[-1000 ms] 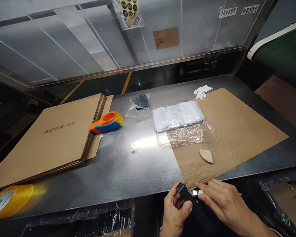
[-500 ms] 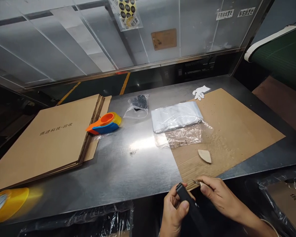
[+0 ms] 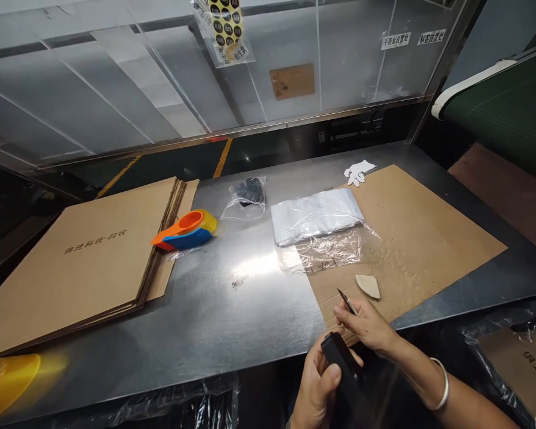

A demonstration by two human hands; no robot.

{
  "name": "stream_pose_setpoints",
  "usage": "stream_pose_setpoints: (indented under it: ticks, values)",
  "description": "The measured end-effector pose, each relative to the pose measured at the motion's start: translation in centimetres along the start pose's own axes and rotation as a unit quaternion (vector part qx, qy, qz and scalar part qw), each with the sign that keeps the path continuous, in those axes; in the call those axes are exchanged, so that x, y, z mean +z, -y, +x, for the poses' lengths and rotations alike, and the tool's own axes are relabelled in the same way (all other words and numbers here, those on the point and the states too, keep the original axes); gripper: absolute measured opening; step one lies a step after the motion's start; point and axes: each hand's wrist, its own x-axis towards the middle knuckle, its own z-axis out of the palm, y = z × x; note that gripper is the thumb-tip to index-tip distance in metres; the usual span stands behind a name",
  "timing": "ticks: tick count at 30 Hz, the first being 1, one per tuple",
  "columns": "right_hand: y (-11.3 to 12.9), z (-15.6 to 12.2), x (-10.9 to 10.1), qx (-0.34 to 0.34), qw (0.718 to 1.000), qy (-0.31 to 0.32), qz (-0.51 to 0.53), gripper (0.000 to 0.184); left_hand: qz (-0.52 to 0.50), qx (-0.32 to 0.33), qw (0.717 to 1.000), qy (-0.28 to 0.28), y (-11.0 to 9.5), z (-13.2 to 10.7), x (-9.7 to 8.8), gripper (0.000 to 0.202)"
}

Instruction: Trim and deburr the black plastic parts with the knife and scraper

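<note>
My left hand (image 3: 315,384) is wrapped round a long black bar-shaped part (image 3: 342,357), its near end at the table's front edge and its lower end lost against the dark. In my right hand (image 3: 364,325), the fingers pinch a slim craft knife (image 3: 347,301), whose pointed tip angles up and left, apart from the black part. Just beyond the knife, a beige wedge-shaped pad (image 3: 368,286) lies on the brown cardboard sheet (image 3: 433,226). A stack of clear plastic bags (image 3: 317,215) rests farther back.
Flat cardboard (image 3: 93,262) is stacked at left beside an orange and blue tape dispenser (image 3: 185,231). Yellow tape (image 3: 13,384) sits at the near left corner. A bag with dark contents (image 3: 248,196) and a white glove (image 3: 360,173) lie at the back of the metal table (image 3: 250,322).
My right hand has risen and moved left, turning the knife tip upward, away from the black part. My left hand keeps its hold. The view has shifted slightly.
</note>
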Motion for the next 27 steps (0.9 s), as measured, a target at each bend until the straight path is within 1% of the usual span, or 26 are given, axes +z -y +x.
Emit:
stream_pose_setpoints:
  ticks: [3, 6, 10, 12, 14, 16, 17, 19, 21, 24, 27]
  values:
    - [-1.5, -0.1, -1.9, -0.007, 0.993, -0.077, -0.086, 0.055, -0.081, 0.003, 0.995, -0.055, 0.0, 0.2, -0.6, 0.058]
    - [-3.2, -0.5, -5.0, -0.002, 0.967, -0.165, -0.194, 0.050, -0.109, 0.022, 0.991, -0.078, -0.1, 0.5, -0.9, 0.062]
    - [-5.4, -0.4, -8.9, 0.026, 0.904, -0.257, -0.339, 0.028, -0.116, 0.049, 0.988, -0.090, -0.1, 1.1, -0.9, 0.063]
    - [-6.4, 0.1, -10.3, 0.030, 0.871, -0.285, -0.399, 0.025, -0.152, 0.035, 0.982, -0.103, 0.0, 1.4, -0.9, 0.052]
    - [-7.1, 0.6, -11.2, 0.019, 0.842, -0.301, -0.448, 0.026, -0.206, -0.010, 0.971, -0.123, 0.1, 1.8, -1.0, 0.035]
    - [-7.5, 1.1, -11.6, 0.003, 0.814, -0.317, -0.487, 0.028, -0.248, -0.074, 0.955, -0.148, 0.2, 2.1, -0.9, 0.023]
    - [-7.5, 1.3, -11.6, -0.007, 0.800, -0.327, -0.503, 0.030, -0.260, -0.108, 0.946, -0.160, 0.2, 2.3, -0.9, 0.024]
    - [-7.5, 1.5, -11.3, -0.031, 0.776, -0.349, -0.525, 0.034, -0.279, -0.163, 0.929, -0.180, 0.2, 2.5, -0.6, 0.034]
    - [-7.3, 1.4, -10.5, -0.065, 0.760, -0.365, -0.533, 0.036, -0.302, -0.204, 0.911, -0.192, 0.0, 2.7, -0.3, 0.043]
    - [-6.9, 0.9, -9.1, -0.129, 0.757, -0.369, -0.524, 0.035, -0.325, -0.226, 0.891, -0.220, -0.4, 2.9, 0.2, 0.044]
    - [-6.5, 0.8, -8.0, -0.183, 0.766, -0.355, -0.504, 0.032, -0.318, -0.230, 0.888, -0.239, -0.7, 3.1, 0.6, 0.042]
